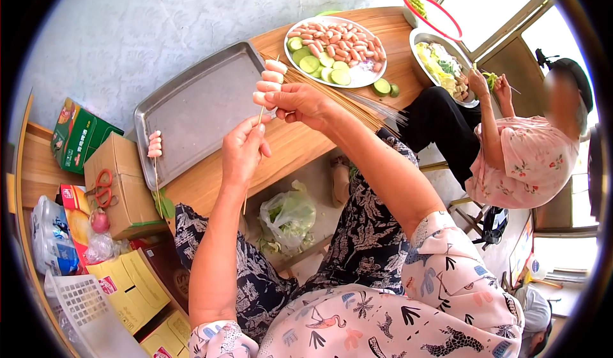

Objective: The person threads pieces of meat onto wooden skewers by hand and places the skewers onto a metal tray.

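Observation:
My left hand [244, 146] is closed round a thin wooden skewer [260, 114] below its loaded end. Several small pink sausages [272, 77] are threaded near the skewer's tip. With its fingers pinched at the lowest sausage, my right hand [299, 104] is close above the left one. Both hands are over the near edge of a metal tray [198, 102]. A finished-looking sausage skewer [155, 146] lies across the tray's left end. Beyond my right hand, a white plate [378, 70] carries many small sausages and sliced cucumber or zucchini rounds. Loose bamboo skewers [348, 106] lie beside it.
At right, a seated person [517, 147] handles green vegetables over a metal bowl [418, 38] of cut vegetables. Cut green pieces [381, 88] sit on the wooden table [294, 150]. A plastic bag [287, 217] is below. Red-handled scissors [103, 189] rest against a cardboard box [131, 192] at left.

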The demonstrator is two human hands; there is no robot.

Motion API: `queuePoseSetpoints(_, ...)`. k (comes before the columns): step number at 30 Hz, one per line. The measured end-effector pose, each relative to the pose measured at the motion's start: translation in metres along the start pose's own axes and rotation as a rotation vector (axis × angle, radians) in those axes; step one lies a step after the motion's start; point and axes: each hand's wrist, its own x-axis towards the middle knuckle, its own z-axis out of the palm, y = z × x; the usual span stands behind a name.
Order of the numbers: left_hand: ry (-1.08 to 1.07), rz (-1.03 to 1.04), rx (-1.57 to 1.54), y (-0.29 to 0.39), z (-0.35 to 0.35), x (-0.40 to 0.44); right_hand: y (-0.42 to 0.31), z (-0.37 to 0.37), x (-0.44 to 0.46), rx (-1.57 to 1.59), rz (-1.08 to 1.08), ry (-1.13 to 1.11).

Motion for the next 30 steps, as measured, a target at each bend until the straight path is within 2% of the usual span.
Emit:
queuePoseSetpoints(8, 0.063, 0.002, 0.019, -0.007, -0.006, 0.000, 0.003, 0.007, 0.001, 0.066, -0.008, -0.042)
queuePoseSetpoints(11, 0.062, 0.024, -0.021, -0.007, -0.009, -0.001, 0.010, 0.014, 0.001, 0.027, 0.045, -0.144)
queuePoseSetpoints(13, 0.067, -0.005, -0.021, -0.005, -0.006, -0.001, 0.019, 0.024, 0.001, 0.060, 0.082, -0.116)
queuePoseSetpoints(23, 0.067, 0.035, -0.056, -0.001, 0.001, 0.003, 0.017, 0.036, 0.011, 0.310, -0.010, 0.057)
queuePoseSetpoints(30, 0.087, 0.027, -0.071, -0.013, -0.011, 0.005, 0.019, 0.027, 0.013, 0.202, 0.036, 0.056)
